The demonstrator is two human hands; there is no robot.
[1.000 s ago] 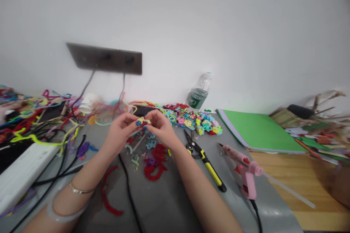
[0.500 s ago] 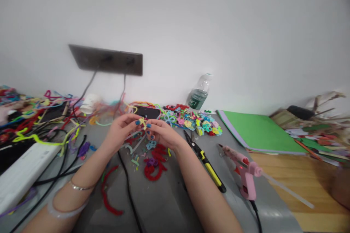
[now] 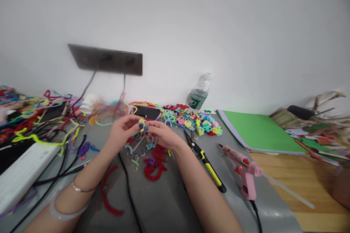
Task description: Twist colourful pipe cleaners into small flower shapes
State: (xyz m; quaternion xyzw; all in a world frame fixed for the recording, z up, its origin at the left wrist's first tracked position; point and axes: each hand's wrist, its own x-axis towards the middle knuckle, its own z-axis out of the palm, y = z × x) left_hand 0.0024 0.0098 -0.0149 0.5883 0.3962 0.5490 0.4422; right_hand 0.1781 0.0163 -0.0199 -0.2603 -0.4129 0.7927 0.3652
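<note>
My left hand (image 3: 121, 130) and my right hand (image 3: 161, 134) meet above the grey table (image 3: 164, 204), fingertips pinched together on a small yellow pipe-cleaner piece (image 3: 141, 121). Both hands have blue-painted nails. The left wrist wears a thin bracelet and a pale bangle. Just below the hands lie red pipe-cleaner shapes (image 3: 155, 165) and small blue and green scraps (image 3: 150, 146). A curved red pipe cleaner (image 3: 108, 196) lies by my left forearm.
Yellow-handled pliers (image 3: 205, 162) and a pink glue gun (image 3: 244, 170) lie to the right. A heap of small coloured pipe-cleaner flowers (image 3: 195, 121), a plastic bottle (image 3: 199, 93), green sheets (image 3: 257, 131) and a tangle of pipe cleaners and cables (image 3: 38, 127) ring the work spot.
The hands have dropped slightly and turned the yellow piece between the fingertips; the right hand's fingers curl lower than a second ago.
</note>
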